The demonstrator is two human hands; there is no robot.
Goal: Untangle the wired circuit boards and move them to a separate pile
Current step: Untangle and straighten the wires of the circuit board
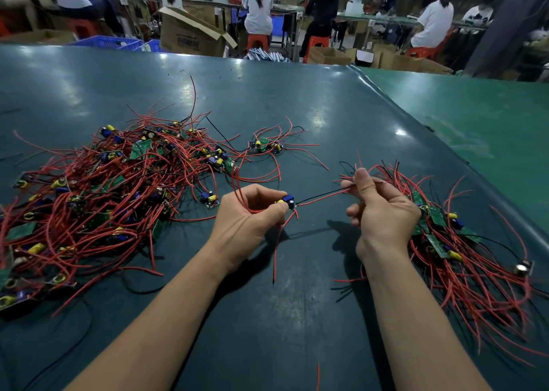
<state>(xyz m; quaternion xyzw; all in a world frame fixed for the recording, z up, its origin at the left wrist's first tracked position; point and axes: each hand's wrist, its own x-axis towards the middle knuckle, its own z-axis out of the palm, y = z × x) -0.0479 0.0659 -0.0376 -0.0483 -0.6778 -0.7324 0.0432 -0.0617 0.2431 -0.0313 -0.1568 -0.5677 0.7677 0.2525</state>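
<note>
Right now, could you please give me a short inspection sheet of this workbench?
Surface: dark green mat, scuffed.
Job's things: tangled pile on the left; sorted pile on the right; one circuit board in hand.
Clutter: two small boards apart, beyond the hands.
Hands: left hand pinches the board; right hand pinches its wires.
Cables: red and black leads throughout.
Surroundings: seated workers, cardboard boxes, red stools.

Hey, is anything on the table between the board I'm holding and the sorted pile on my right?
Nothing lies on the table between them. The circuit board in your left hand has only your right hand, pinching its wires, between it and the sorted pile; the green mat under that gap shows only shadow.
</note>
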